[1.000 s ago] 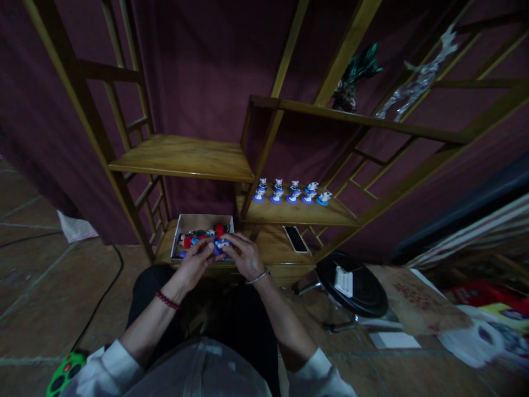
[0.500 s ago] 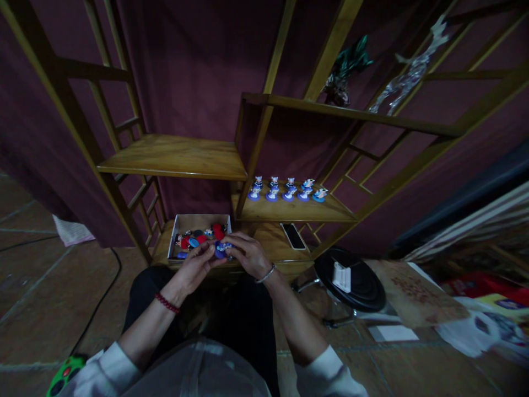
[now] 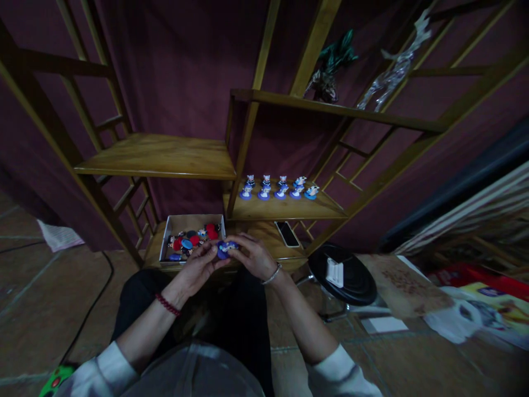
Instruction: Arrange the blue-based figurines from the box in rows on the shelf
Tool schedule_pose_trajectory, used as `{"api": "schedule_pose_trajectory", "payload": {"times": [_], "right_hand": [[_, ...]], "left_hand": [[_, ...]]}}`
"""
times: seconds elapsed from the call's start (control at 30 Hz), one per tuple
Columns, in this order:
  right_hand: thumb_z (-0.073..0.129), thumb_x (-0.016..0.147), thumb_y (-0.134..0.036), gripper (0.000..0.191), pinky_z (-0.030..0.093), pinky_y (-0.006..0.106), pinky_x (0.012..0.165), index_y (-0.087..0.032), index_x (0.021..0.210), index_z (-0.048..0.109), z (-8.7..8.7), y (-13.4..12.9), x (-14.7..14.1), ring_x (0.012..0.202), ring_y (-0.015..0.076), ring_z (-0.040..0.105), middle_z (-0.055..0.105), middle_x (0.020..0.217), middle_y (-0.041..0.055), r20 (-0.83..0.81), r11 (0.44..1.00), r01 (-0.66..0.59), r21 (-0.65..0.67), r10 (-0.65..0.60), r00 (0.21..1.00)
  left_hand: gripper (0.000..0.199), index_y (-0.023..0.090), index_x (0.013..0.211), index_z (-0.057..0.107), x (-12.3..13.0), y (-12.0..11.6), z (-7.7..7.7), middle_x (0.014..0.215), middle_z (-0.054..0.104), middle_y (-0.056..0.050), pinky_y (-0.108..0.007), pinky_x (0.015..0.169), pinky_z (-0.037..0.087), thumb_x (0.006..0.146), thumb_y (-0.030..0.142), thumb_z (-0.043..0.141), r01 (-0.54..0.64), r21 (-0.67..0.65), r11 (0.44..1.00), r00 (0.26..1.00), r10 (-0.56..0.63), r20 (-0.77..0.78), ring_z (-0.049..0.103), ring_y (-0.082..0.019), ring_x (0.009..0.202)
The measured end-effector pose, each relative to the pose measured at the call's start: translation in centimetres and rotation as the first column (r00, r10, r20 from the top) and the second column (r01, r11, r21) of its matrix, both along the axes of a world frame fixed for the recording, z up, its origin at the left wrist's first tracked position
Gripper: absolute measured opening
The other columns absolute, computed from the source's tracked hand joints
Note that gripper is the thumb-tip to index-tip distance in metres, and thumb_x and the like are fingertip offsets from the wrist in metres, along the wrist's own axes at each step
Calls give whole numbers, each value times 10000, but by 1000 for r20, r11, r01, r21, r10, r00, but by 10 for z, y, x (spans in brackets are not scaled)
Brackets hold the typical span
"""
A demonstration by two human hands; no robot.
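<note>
A small purple-and-white figurine [image 3: 225, 249] is held between my two hands above the front edge of the low shelf. My left hand [image 3: 201, 267] pinches its round purple base. On its other end close the fingers of my right hand [image 3: 253, 257]. Just left of the hands, a white-rimmed cardboard box [image 3: 164, 242] holds several jumbled figurines [image 3: 194, 239] in red, blue and black. Two rows of similar figurines [image 3: 264, 192] stand upright on the middle shelf [image 3: 285, 209], purple and blue bases in front.
A phone [image 3: 287, 234] lies on the low shelf right of my hands. A black round stool [image 3: 355, 278] with a white object [image 3: 334, 272] on it stands to the right. Higher up are a green ornament [image 3: 336, 52] and a clear figure [image 3: 388, 82]. A cable [image 3: 93, 309] crosses the floor.
The view has shifted slightly, so the shelves and box appear further left. The figurine has turned a little between my fingers and shows more of its length; both hands keep hold of it.
</note>
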State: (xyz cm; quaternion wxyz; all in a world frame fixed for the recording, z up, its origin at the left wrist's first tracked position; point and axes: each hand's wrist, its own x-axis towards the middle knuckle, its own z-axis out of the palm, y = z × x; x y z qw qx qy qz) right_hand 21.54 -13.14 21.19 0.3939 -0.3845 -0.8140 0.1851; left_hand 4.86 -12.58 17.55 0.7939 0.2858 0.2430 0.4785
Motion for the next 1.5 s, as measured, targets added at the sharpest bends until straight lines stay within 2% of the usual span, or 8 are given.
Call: {"api": "schedule_pose_trajectory", "payload": {"times": [0.3,0.5,0.73,0.93,1.07,1.3,1.5], "right_hand": [[545,785,-264,240,468,260,761,-235,1020,585,6,-4,13,834,134,582,626,909,26,-15,989,148,-25,-148,989],[555,774,-283,242,473,261,750,-242,1010,591,5,-6,16,828,140,588,638,911,17,-29,968,246,-55,-247,968],[556,767,-270,226,481,265,723,-244,988,598,12,-10,19,768,142,596,640,868,15,-10,935,349,-64,-350,937],[532,779,-243,291,477,288,764,-247,1070,551,17,-14,26,869,158,579,616,978,35,-26,939,338,-60,-340,940],[542,770,-262,356,482,279,754,-240,1122,498,13,-14,33,837,147,588,609,985,32,-48,926,366,-96,-371,927],[560,761,-256,329,483,274,759,-223,1083,499,9,-13,47,809,134,600,626,930,19,-79,918,360,-166,-376,923],[574,751,-259,284,486,277,751,-213,1030,543,8,-10,55,794,138,600,635,918,25,-124,922,366,-124,-381,916]], "left_hand": [[185,170,915,606,20,3,-3,1023,598,-36,-414,893,433,732,191,606,15,45,999,1000,-16,9,547,-181,977],[195,173,920,601,31,3,-3,1013,602,-32,-417,916,409,731,218,610,4,72,997,1000,-5,20,544,-173,981],[206,169,933,588,41,4,2,1027,592,-44,-420,905,415,732,209,607,6,113,994,999,-10,31,533,-183,988],[213,175,927,602,48,6,5,1025,597,-42,-407,905,417,718,209,620,36,74,997,998,-39,42,534,-187,998],[213,178,926,611,54,8,9,1019,605,-47,-379,899,422,714,202,624,32,45,998,999,-32,5,539,-186,995],[182,154,876,628,67,8,15,958,628,-48,-379,910,416,696,131,628,16,-33,999,999,-15,37,568,-175,942],[168,144,846,629,76,8,23,942,630,-45,-390,935,400,689,88,612,31,-36,999,998,-29,60,569,-173,939]]}}
